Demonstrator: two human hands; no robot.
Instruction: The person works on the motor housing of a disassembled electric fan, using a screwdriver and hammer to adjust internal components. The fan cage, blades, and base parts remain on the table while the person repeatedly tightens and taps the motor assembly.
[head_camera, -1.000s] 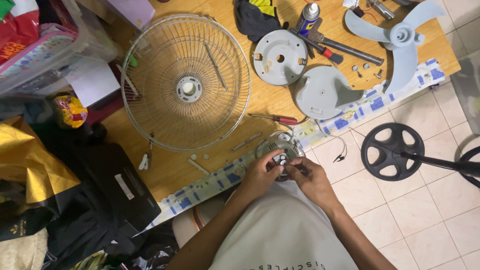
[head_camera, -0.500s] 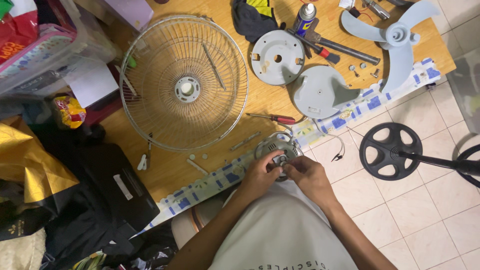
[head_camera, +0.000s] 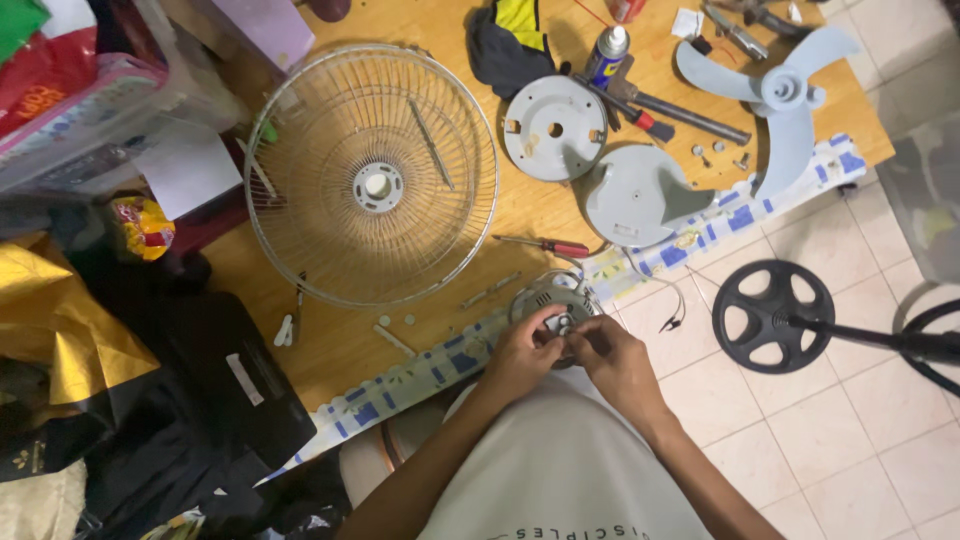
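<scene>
Both hands (head_camera: 575, 350) keep gripping the round fan motor (head_camera: 548, 303) at the table edge (head_camera: 420, 375), barely shifted, fingers working its centre.

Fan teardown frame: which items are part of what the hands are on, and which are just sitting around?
In hand:
left hand
right hand
round grey motor unit, held by both

Lying about:
wire fan guard
fan blade
two grey round covers
red-handled screwdriver
spray can
black fan base
</scene>
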